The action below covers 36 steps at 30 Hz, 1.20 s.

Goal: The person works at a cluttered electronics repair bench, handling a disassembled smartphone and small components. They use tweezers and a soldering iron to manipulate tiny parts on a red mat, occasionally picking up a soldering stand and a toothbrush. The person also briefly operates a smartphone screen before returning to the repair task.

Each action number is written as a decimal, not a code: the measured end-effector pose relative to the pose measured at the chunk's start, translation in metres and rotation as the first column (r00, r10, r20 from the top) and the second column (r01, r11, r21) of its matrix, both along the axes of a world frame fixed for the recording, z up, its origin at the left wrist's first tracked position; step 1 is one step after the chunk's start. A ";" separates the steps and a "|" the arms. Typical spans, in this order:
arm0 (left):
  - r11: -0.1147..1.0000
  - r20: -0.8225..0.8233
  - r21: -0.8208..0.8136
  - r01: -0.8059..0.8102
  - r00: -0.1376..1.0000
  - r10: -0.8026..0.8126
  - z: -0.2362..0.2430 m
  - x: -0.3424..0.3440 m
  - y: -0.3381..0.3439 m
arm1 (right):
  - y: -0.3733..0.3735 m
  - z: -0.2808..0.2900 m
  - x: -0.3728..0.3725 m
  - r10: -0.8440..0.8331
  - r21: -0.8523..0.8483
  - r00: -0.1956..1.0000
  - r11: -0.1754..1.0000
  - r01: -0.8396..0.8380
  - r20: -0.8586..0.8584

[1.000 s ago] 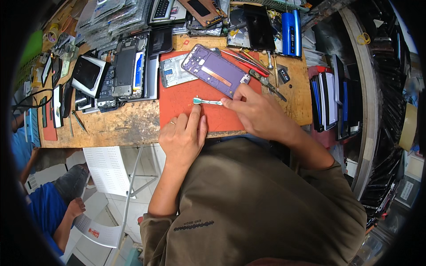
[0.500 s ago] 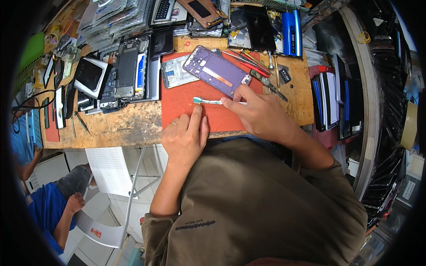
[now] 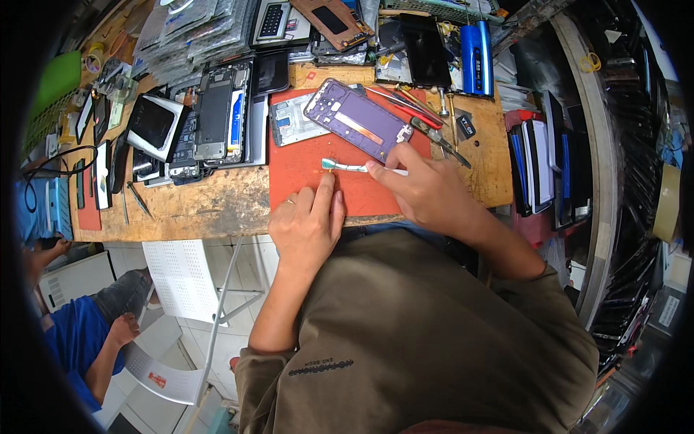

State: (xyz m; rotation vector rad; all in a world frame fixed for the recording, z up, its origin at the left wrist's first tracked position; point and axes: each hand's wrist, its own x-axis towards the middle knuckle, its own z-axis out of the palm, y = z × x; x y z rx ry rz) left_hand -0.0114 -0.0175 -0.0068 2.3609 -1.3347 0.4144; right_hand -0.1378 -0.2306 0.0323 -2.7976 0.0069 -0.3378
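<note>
My right hand [image 3: 426,181] is closed round the white handle of a toothbrush [image 3: 352,168], its bristle head pointing left over the red mat [image 3: 296,177]. My left hand [image 3: 307,224] rests at the mat's near edge, index finger stretched forward and the other fingers loosely bent. That fingertip touches the mat right by the bristles; a tiny yellowish piece seems to lie there, too small to name. Just beyond the brush lies a purple phone frame [image 3: 359,119], tilted across the mat and partly covering a silver metal phone plate [image 3: 295,123].
Right of the frame lie red-handled pliers [image 3: 423,119], screwdrivers [image 3: 453,119] and tweezers. Opened phones [image 3: 217,112] and stacked plastic sleeves [image 3: 191,36] crowd the left and back. A blue cylinder device [image 3: 475,58] stands at back right. Another person [image 3: 83,343] sits at lower left beside a white chair [image 3: 177,278].
The whole view has shifted slightly, with the bench and both hands sitting a little further right. My hands keep nearly the same pose at the toothbrush.
</note>
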 end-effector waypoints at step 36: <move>1.000 -0.035 0.018 0.001 0.999 0.000 0.002 0.000 0.000 | 0.008 -0.002 -0.006 -0.025 -0.053 0.999 0.998 0.026 0.033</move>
